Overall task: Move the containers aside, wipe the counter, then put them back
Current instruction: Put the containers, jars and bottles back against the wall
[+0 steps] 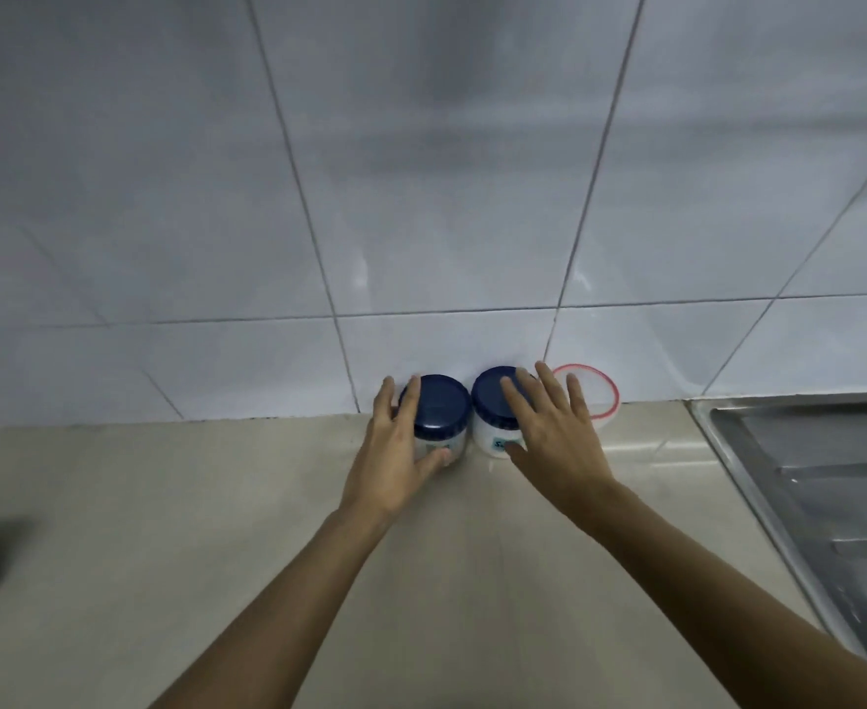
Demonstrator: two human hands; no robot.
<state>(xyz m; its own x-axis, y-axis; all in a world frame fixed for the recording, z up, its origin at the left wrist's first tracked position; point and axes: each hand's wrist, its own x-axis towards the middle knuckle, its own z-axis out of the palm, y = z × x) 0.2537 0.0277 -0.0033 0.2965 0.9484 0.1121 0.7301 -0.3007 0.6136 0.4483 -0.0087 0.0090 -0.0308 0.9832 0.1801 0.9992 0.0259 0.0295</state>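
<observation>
Two blue-lidded jars (441, 419), perhaps one red-rimmed container (598, 396)

Home kitchen. Beige stone-look counter (216, 529) meets a white tiled wall (421, 171) at its back edge; a stainless steel sink drainboard (820, 478) is set into the counter's right side; food-type jars (439, 417) stand against the wall.

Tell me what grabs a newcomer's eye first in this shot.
Two blue-lidded jars stand side by side against the tiled wall: the left hand wraps the left jar, the right hand lies spread over the right jar. Just right of them sits a clear tub with a red rim, and a steel sink fills the right edge.
</observation>
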